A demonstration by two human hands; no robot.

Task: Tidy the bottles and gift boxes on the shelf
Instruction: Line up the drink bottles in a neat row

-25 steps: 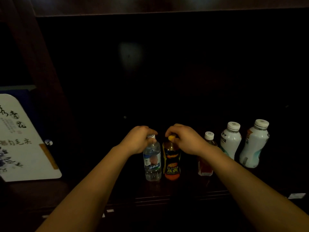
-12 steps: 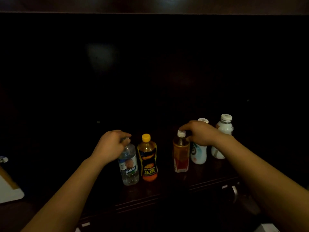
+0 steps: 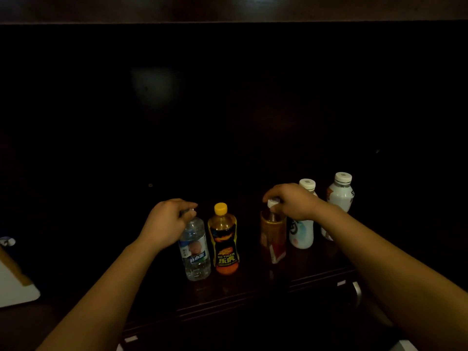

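Several bottles stand in a row on a dark wooden shelf (image 3: 253,290). My left hand (image 3: 167,224) grips the cap of a clear water bottle (image 3: 196,252). Just right of it stands a yellow-capped orange Hi-Tiger bottle (image 3: 224,239), untouched. My right hand (image 3: 291,201) is closed on the white cap of a brown tea bottle (image 3: 272,236). Behind my right wrist are two white bottles, one (image 3: 302,231) partly hidden and one (image 3: 340,196) farther right.
A white gift box (image 3: 15,287) shows its corner at the left edge. The shelf's back is very dark. A metal handle (image 3: 357,290) sits below the shelf's front edge at the right.
My right hand left the orange bottle's yellow cap and took the brown tea bottle's cap. The view swung right, so the gift box slid toward the left edge. My left hand stayed on the water bottle.
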